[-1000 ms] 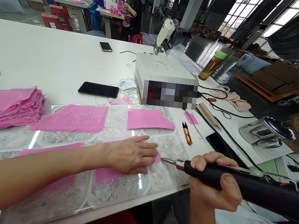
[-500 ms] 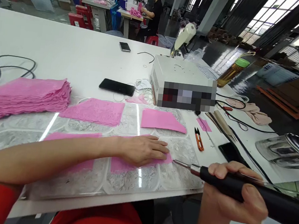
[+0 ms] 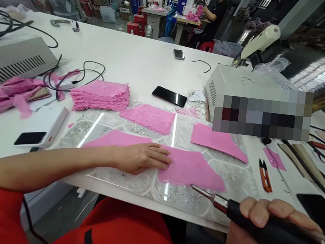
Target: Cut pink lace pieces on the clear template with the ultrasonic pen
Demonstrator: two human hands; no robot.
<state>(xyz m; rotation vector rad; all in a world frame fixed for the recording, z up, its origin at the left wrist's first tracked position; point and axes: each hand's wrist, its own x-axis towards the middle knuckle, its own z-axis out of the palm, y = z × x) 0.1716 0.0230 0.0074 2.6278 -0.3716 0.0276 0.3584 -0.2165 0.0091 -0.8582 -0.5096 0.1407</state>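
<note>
My left hand (image 3: 142, 158) lies flat with fingers stretched, its fingertips on the left end of a pink fabric piece (image 3: 191, 168) that has a slanted right side. Under and behind that forearm, a second pink piece (image 3: 116, 137) is partly hidden. My right hand (image 3: 280, 221) is wrapped round a black-handled tool (image 3: 251, 214) with a thin metal tip. The tip is at the lower edge of the right fabric piece; whether it touches the cloth I cannot tell. Both pieces lie on a shiny grey stone-patterned mat (image 3: 131, 189).
Behind lie a stack of pink fabric (image 3: 101, 96), a loose pile (image 3: 151, 117) and a slanted piece (image 3: 219, 141). A grey box (image 3: 243, 82), a phone (image 3: 169, 96), orange thread snips (image 3: 265, 177) and a white power bank (image 3: 44, 128) surround the mat. A person (image 3: 212, 20) sits at a sewing machine.
My view has swung left. The left hand has slid from the right part of the fabric piece to its left end, and the tool tip has moved from its right corner to its lower edge.
</note>
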